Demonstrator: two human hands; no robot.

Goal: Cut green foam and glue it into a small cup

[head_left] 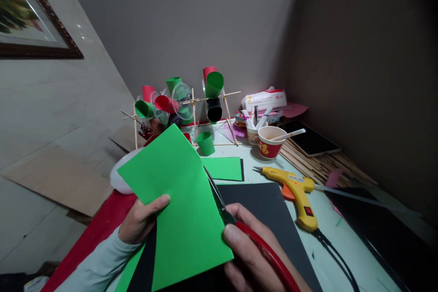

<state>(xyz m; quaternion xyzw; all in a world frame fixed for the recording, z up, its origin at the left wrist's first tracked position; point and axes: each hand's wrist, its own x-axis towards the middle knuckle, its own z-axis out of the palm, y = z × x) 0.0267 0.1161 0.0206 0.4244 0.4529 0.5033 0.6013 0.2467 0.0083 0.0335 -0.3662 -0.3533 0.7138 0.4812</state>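
A bright green sheet of paper (178, 200) is held up in front of me, tilted. My left hand (142, 219) grips its left edge, thumb on top and fingers hidden behind. In my right hand (255, 251) is a pair of scissors (260, 242) with red handles. The scissor blades lie along the sheet's right edge, pointing away from me; how far they cut into it I cannot tell. Underneath are black sheets (260, 200) on the table, with more green paper (128, 267) at the lower left.
A yellow glue gun (297, 187) with its cord lies right. Behind it are a red paper cup (270, 143), a cup of markers (253, 134), wooden sticks (318, 164) and a phone (310, 138). Stick frames (193, 114) bearing coloured paper tubes (214, 84) stand at the back.
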